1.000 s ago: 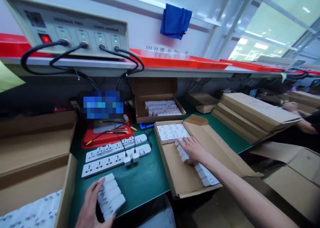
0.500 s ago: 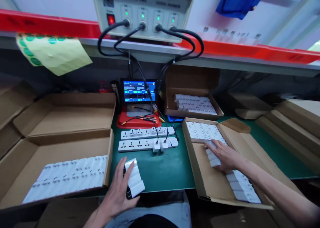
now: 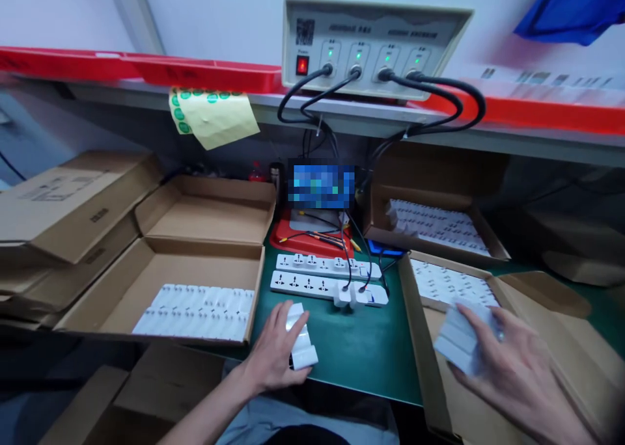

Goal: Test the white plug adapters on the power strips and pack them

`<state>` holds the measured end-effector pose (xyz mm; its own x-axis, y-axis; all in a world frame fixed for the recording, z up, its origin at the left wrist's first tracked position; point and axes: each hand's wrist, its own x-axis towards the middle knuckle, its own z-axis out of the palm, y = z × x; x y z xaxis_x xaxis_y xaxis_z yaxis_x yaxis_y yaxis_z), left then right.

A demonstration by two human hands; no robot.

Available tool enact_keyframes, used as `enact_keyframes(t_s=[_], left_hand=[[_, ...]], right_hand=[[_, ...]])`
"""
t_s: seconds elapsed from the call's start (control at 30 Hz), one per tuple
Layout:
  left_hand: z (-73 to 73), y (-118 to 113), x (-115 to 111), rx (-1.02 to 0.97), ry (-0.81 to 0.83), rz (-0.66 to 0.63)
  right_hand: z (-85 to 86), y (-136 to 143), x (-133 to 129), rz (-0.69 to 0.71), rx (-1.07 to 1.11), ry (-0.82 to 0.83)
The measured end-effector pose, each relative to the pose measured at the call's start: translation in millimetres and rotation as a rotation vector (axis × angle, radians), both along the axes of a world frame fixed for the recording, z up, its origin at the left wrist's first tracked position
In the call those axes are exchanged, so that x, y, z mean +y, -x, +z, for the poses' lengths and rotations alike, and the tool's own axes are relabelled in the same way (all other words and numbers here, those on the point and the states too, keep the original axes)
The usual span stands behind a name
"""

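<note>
My left hand is closed around a short row of glossy white plug adapters near the front edge of the green table. Over the right cardboard box, my right hand grips another cluster of white plug adapters, slightly blurred by motion. More adapters, with small pins on top, fill the back of that box. In the left cardboard box, rows of similar white adapters lie along the front.
Two white power strips lie mid-table, with plugs and cables in the nearer one. Behind them a screen stands by a red tray. A tester box sits on the shelf above. Closed cartons are stacked at left.
My right hand has lifted a cluster of adapters from the right box and moved toward me. My left hand keeps its row. The view has swung left.
</note>
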<state>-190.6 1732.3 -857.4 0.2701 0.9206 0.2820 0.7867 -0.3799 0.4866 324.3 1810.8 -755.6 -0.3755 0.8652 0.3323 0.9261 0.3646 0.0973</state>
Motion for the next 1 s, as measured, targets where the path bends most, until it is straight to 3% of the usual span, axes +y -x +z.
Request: enact_keyframes(t_s=[0.07,0.17,0.27,0.33,0.4,0.53,0.63,0.77,0.87,0.93,1.0], left_hand=[[0.8,-0.4,-0.5,-0.002,0.004,0.012],[3.1,-0.2,-0.9,-0.005,-0.007,0.023],[5.4,1.7,-1.2,0.001,-0.018,0.025],[6.0,4.0,-1.6,0.003,-0.010,0.010],[5.4,6.5,-2.2,-0.008,0.001,-0.010],[2.2,6.2,-1.7,-0.063,-0.005,-0.008],[4.1,0.8,2.8,-0.086,-0.004,0.009],[20.6,-1.9,9.5,-0.089,-0.017,0.004],[32.8,0.5,7.7,-0.119,-0.103,0.020],[31.9,0.0,4.4,-0.137,-0.142,0.046],[23.5,-4.0,2.1,-0.133,-0.114,0.066]], right_hand=[[-12.9,64.8,-27.6,0.064,0.183,0.049],[-58.2,167.2,-60.9,0.118,0.448,0.149],[-105.1,224.8,-76.2,0.052,0.505,0.213],[-121.5,229.4,-79.9,-0.007,0.516,0.240],[-124.4,217.6,-80.4,-0.010,0.512,0.265],[-111.8,194.8,-72.4,0.074,0.425,0.351],[-100.3,196.7,-60.9,0.117,0.412,0.370],[-72.3,201.5,-55.3,0.148,0.468,0.330],[-51.2,198.4,-65.3,0.133,0.557,0.206],[-50.3,198.6,-74.1,0.083,0.595,0.108],[-60.8,202.1,-78.7,0.073,0.559,0.095]])
